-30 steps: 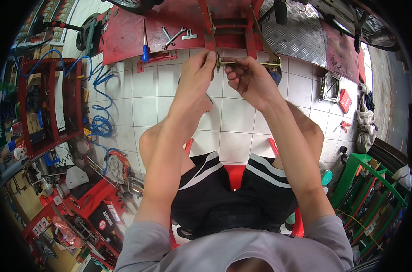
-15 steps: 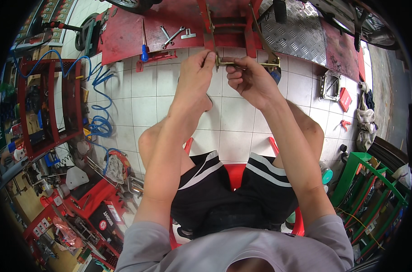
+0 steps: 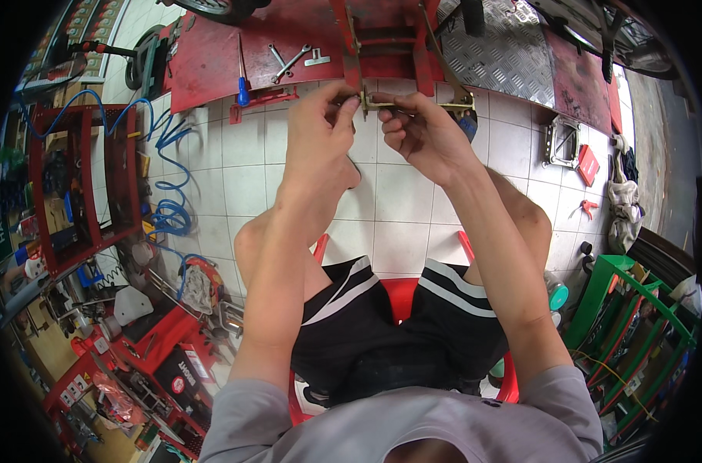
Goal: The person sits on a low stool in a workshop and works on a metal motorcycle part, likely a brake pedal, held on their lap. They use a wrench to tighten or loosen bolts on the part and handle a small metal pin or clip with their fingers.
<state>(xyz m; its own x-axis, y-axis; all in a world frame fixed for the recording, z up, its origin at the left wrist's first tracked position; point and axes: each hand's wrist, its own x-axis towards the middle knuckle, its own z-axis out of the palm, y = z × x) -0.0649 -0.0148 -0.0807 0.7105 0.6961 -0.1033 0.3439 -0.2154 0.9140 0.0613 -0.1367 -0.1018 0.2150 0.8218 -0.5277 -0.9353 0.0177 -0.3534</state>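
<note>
Left hand (image 3: 320,127) and right hand (image 3: 420,135) each grasp one end of a thin brass-coloured metal bar (image 3: 412,104), held level above the white tiled floor (image 3: 243,177). Two silver open-ended spanners (image 3: 285,62) lie at ten o'clock of the bar on the red metal ramp (image 3: 212,65).

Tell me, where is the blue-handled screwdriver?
The blue-handled screwdriver lies on the red platform, up left of the left hand, beside the wrenches.

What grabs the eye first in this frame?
Both hands, raised at top centre: the left hand and right hand pinch a slim brass-coloured metal part between them. Behind lies a red platform with wrenches; a blue coiled hose trails down the left.
</note>
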